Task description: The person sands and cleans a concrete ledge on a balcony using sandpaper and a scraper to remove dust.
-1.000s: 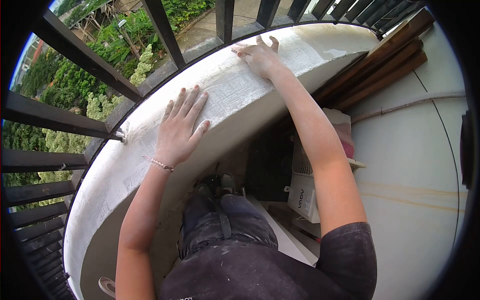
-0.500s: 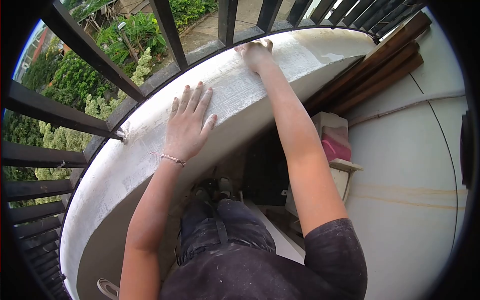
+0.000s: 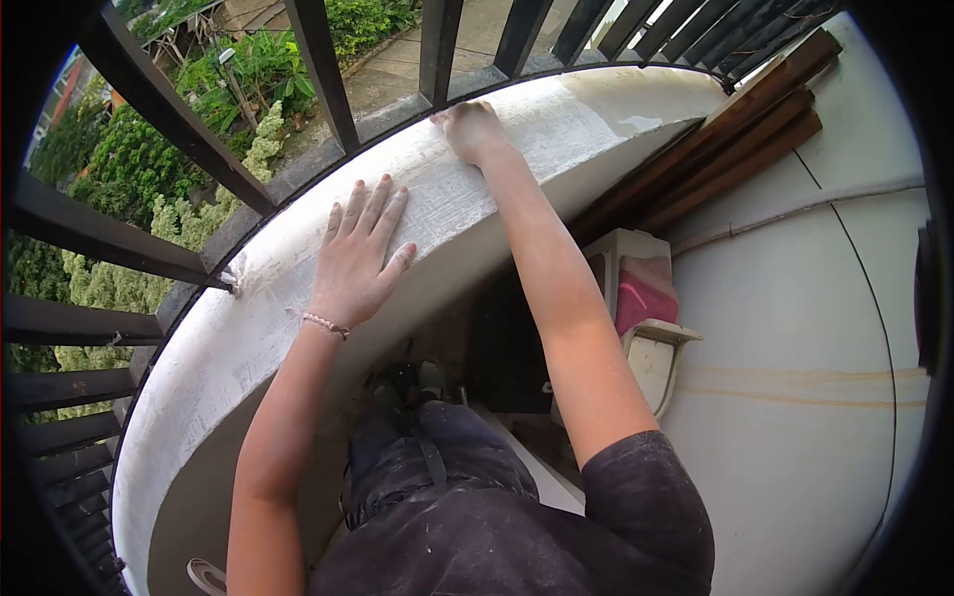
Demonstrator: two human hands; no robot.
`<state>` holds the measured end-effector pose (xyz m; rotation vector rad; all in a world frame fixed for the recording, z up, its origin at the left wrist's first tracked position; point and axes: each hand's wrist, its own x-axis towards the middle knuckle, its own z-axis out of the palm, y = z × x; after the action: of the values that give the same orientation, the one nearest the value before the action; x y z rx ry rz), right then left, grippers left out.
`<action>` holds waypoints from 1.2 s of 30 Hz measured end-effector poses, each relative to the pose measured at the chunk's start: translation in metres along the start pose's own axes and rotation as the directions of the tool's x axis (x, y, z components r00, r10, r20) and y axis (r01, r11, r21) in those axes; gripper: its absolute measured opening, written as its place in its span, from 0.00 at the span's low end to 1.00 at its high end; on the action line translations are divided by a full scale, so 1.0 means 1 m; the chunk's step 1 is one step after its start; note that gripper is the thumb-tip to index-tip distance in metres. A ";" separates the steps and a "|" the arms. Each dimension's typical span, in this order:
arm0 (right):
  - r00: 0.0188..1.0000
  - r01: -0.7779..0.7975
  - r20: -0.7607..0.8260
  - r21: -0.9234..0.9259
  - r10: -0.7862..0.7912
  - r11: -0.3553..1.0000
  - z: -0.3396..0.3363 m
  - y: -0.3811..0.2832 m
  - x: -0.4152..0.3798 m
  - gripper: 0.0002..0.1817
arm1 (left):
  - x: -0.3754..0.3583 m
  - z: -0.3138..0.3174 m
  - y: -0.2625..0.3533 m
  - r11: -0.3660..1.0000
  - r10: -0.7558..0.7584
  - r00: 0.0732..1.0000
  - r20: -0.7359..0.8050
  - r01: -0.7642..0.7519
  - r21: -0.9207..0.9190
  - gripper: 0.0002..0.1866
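A curved white ledge [image 3: 556, 129] runs along the foot of a dark metal railing. My left hand [image 3: 353, 263] lies flat on its top, fingers spread and dusted with white powder, a braided bracelet [image 3: 326, 325] at the wrist. Farther along, close to the railing's bottom rail [image 3: 383, 121], my right hand [image 3: 472, 132] presses on the ledge with its fingers curled. Whatever is under those fingers is hidden. Rough, scuffed patches mark the white surface between and around both hands.
Dark railing bars [image 3: 437, 50] border the ledge's outer side, with plants beyond. Brown wooden beams [image 3: 735, 139] lean at the right beside a pale wall [image 3: 795, 298]. A beige plastic container with a pink cloth [image 3: 644, 298] stands below my right arm.
My right hand has slid a little left along the ledge, closer to my left hand. The left hand stays flat in place while the whole view shifts slightly.
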<state>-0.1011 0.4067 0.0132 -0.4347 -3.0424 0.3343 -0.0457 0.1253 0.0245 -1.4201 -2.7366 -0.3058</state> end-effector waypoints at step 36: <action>0.943 -0.308 0.179 0.144 0.282 0.940 -0.020 0.046 0.017 0.24 | 0.028 0.005 -0.014 0.998 -0.029 0.999 0.028 0.027 0.048 0.37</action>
<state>-0.1032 0.4591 0.0228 -0.8974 -3.0565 0.6668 -0.0733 0.1410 0.0209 -1.3868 -2.7690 -0.2209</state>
